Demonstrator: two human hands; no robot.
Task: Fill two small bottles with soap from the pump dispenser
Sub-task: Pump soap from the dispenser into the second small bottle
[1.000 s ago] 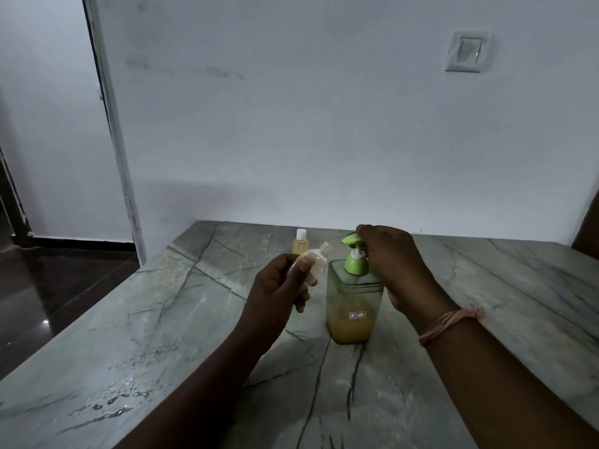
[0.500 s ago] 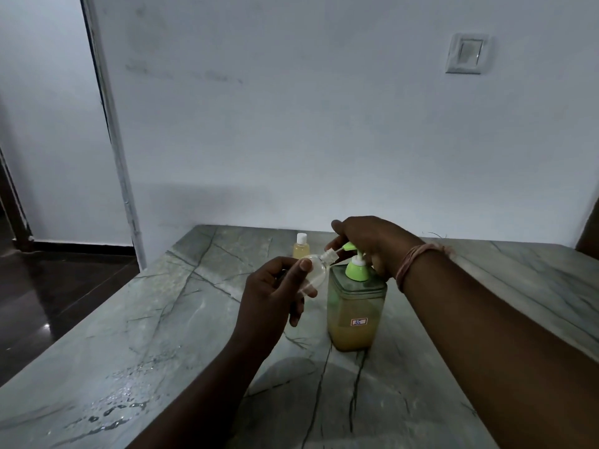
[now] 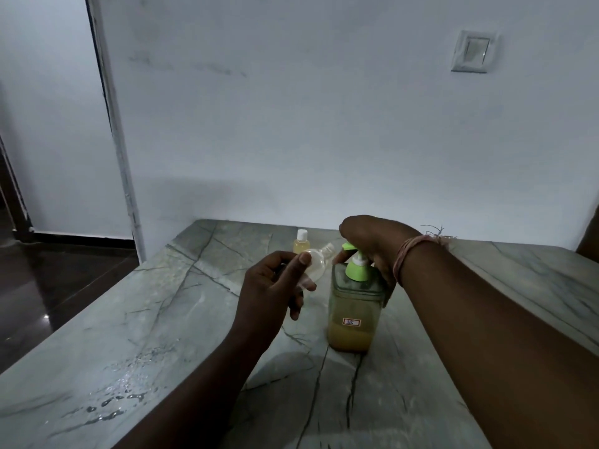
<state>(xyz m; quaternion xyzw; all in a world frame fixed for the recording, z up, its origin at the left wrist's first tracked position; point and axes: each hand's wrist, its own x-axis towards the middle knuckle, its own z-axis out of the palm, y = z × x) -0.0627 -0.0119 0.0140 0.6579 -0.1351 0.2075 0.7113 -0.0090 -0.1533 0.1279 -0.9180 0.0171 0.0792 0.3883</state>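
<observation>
Seemingly right hand [image 3: 369, 244] presses pump dispenser [image 3: 355, 306].

Work surface: grey-green stone countertop [image 3: 421, 400] with dark veins running across it and a scatter of water droplets [image 3: 116, 403] at the near left (a few larger beads, the rest a fine spray). Behind it a plain white wall [image 3: 291, 124], faintly scuffed in its upper part, carries a white rocker switch plate [image 3: 474, 55] at upper right. At left, a narrow pale vertical frame strip [image 3: 116, 131] marks the wall's corner, beyond which lie dark glossy floor [image 3: 48, 286] and a black skirting band [image 3: 81, 236] along the foot of a second white wall.
</observation>
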